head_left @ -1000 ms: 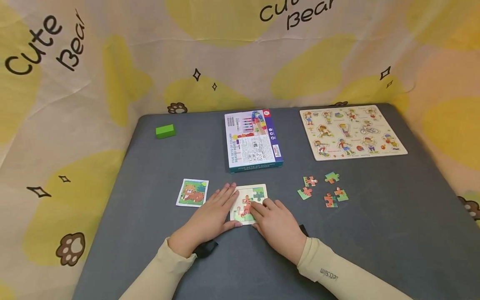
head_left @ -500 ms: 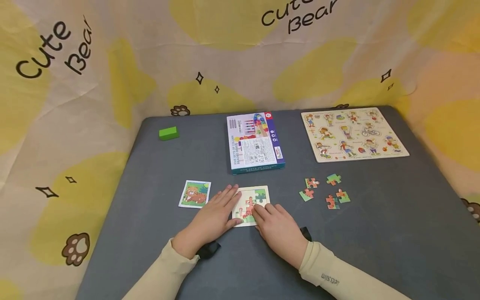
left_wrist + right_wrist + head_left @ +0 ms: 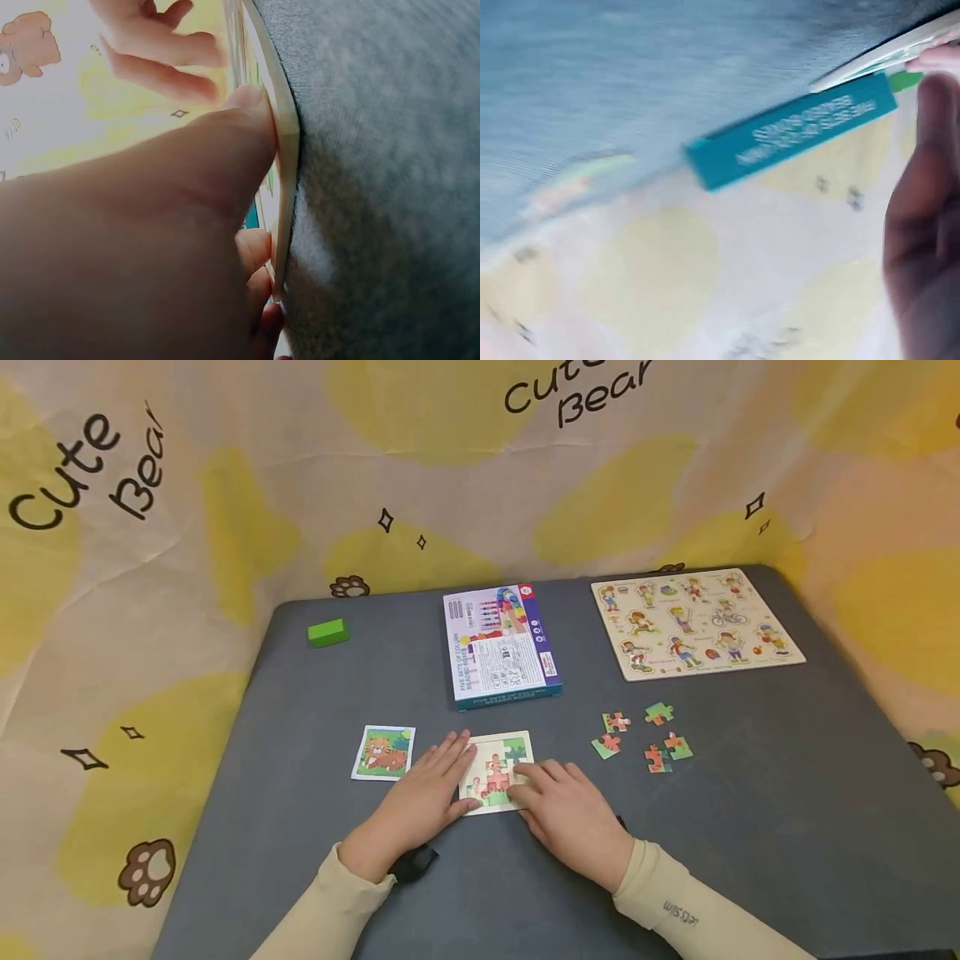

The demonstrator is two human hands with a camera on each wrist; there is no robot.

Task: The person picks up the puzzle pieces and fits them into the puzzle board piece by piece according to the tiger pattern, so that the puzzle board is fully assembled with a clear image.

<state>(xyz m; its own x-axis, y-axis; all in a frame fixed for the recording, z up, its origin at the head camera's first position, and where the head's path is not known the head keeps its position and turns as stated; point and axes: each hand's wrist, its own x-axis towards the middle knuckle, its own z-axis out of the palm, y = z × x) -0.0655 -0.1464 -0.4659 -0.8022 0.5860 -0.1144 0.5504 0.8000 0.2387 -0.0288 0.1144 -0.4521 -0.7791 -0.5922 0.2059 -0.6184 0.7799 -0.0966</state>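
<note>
My left hand (image 3: 423,785), straight-fingered, is bracing the puzzle tray (image 3: 491,747) on the tabletop (image 3: 285,710); right hand (image 3: 566,810) is resting bent at its right edge, can't tell if pinching; should be pressing pieces (image 3: 496,780) evenly

Dark grey table (image 3: 255,827); yellow-patterned cloth backdrop (image 3: 465,485) behind.

A square cream puzzle tray (image 3: 489,747) lay flat at the lower centre of the frame, partly filled with interlocking red-and-green printed jigsaw pieces (image 3: 497,777). Five loose red-and-green jigsaw pieces (image 3: 657,760) lay printed side up, right of centre.
</note>
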